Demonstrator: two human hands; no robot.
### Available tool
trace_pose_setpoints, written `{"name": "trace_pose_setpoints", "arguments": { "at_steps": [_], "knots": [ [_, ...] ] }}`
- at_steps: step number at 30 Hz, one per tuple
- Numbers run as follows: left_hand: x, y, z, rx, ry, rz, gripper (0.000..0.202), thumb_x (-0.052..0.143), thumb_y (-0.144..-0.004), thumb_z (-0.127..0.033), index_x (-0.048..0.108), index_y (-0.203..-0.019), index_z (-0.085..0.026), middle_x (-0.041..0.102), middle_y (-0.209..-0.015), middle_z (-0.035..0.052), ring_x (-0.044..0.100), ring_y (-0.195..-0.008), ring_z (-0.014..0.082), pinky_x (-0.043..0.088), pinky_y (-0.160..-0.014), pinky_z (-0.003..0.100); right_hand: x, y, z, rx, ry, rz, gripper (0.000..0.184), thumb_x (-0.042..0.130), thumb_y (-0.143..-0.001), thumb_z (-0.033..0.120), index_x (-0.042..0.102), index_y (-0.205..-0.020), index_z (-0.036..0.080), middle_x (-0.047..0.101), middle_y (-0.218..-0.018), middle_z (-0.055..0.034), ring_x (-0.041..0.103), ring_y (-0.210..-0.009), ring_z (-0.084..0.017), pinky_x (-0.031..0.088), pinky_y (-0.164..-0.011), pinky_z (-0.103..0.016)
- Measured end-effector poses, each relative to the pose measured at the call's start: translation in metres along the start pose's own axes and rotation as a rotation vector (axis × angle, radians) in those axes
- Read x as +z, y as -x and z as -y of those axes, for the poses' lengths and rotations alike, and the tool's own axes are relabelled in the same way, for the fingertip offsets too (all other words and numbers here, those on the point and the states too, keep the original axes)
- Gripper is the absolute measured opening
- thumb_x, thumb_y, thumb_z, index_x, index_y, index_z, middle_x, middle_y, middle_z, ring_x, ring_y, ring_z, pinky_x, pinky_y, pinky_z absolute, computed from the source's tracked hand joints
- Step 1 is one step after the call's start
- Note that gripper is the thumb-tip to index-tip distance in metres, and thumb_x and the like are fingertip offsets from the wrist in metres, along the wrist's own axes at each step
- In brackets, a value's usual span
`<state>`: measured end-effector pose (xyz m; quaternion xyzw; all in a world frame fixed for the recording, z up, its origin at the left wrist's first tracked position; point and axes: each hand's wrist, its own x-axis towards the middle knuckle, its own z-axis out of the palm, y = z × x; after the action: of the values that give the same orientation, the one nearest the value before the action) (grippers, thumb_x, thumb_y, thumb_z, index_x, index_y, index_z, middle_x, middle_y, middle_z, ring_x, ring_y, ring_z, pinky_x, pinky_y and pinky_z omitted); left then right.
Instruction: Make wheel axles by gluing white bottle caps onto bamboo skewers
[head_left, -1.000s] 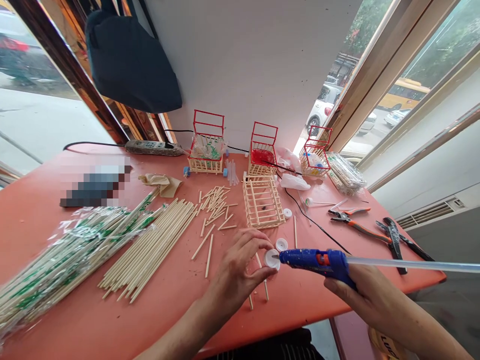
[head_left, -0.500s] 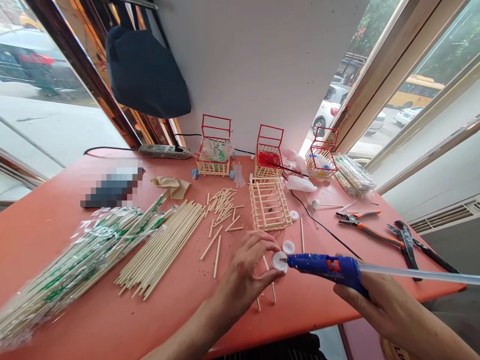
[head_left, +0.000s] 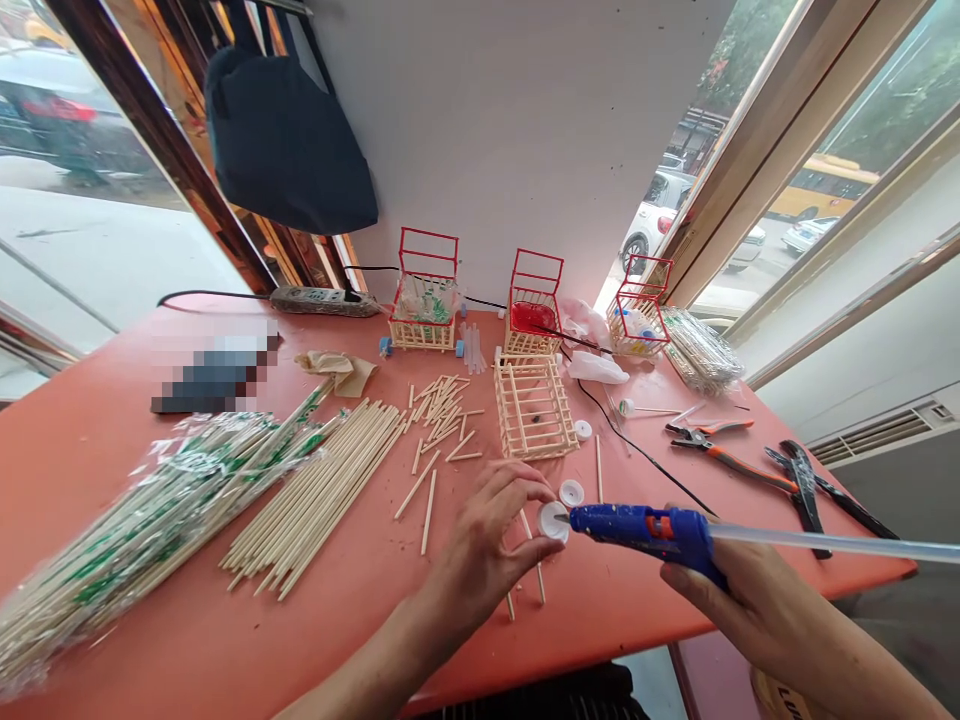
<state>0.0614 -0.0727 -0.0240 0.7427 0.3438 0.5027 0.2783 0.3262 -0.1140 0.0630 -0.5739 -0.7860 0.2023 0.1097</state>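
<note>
Glue gun [head_left: 637, 528] sits in the right hand [head_left: 746, 580], whose fingers are wrapped round its handle. A clear glue stick [head_left: 832, 543] juts from its back end, and its nozzle points into the open side of a white cap [head_left: 550, 528]; whether the tip touches the plastic cannot be told. The left hand [head_left: 484, 530] grips that cap by its edge, thumb on one side and fingers on the other, over the red table [head_left: 360, 640]. A second cap [head_left: 571, 493] lies just beside it, and a third cap [head_left: 583, 430] lies next to a wooden frame [head_left: 521, 405]. Left of the frame is a pile of short sticks [head_left: 442, 405], with long sticks [head_left: 315, 500] and a plastic bag of sticks [head_left: 172, 510] farther left. Orange-handled pliers [head_left: 750, 473] lie on the right.
</note>
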Motion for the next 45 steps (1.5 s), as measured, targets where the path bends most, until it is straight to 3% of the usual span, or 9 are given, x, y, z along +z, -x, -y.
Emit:
{"name": "trace_pose_setpoints", "arguments": {
  "at_steps": [11, 29, 34, 40, 45],
  "knots": [
    [0.000, 0.002, 0.002, -0.003, -0.014, 0.012, 0.031, 0.083, -0.081, -0.012, 0.065, -0.105, -0.021, 0.072, -0.107, 0.0059, 0.062, -0.111, 0.0254, 0.049, -0.099, 0.038, 0.000, -0.002, 0.002, -0.004, -0.009, 0.074, 0.046, 0.041, -0.102, 0.055, 0.065, -0.080, 0.022, 0.072, -0.070, -0.0045, 0.064, -0.062, -0.023, 0.048, -0.056, -0.031],
    [0.000, 0.002, 0.000, -0.010, -0.016, 0.008, 0.032, 0.085, -0.079, -0.011, 0.065, -0.103, -0.021, 0.072, -0.107, 0.0061, 0.063, -0.110, 0.0253, 0.051, -0.098, 0.038, -0.005, 0.001, 0.011, 0.030, -0.034, 0.072, 0.037, 0.045, -0.100, 0.050, 0.066, -0.087, 0.023, 0.074, -0.076, -0.0041, 0.067, -0.066, -0.024, 0.052, -0.061, -0.034],
    [0.001, 0.002, 0.001, -0.012, -0.012, 0.019, 0.029, 0.084, -0.082, -0.016, 0.065, -0.103, -0.021, 0.072, -0.108, 0.0067, 0.063, -0.110, 0.0259, 0.051, -0.098, 0.040, -0.005, 0.002, 0.013, 0.001, -0.017, 0.050, 0.035, 0.047, -0.100, 0.046, 0.064, -0.080, 0.023, 0.072, -0.071, -0.0033, 0.064, -0.062, -0.023, 0.051, -0.058, -0.032],
    [0.001, 0.003, 0.001, -0.012, -0.022, 0.023, 0.028, 0.083, -0.083, -0.018, 0.065, -0.104, -0.021, 0.072, -0.107, 0.0073, 0.063, -0.111, 0.0270, 0.052, -0.097, 0.041, -0.004, -0.003, 0.017, -0.052, -0.063, 0.062, 0.028, 0.050, -0.101, 0.041, 0.070, -0.097, 0.022, 0.077, -0.085, -0.0050, 0.069, -0.073, -0.024, 0.055, -0.069, -0.034],
    [0.000, 0.003, 0.001, -0.017, -0.022, 0.024, 0.030, 0.084, -0.081, -0.015, 0.066, -0.103, -0.020, 0.072, -0.108, 0.0080, 0.063, -0.110, 0.0272, 0.052, -0.096, 0.041, -0.001, -0.003, 0.012, -0.025, -0.034, 0.022, 0.037, 0.050, -0.101, 0.048, 0.068, -0.083, 0.022, 0.073, -0.071, -0.0040, 0.064, -0.062, -0.023, 0.051, -0.058, -0.032]
  ]
}}
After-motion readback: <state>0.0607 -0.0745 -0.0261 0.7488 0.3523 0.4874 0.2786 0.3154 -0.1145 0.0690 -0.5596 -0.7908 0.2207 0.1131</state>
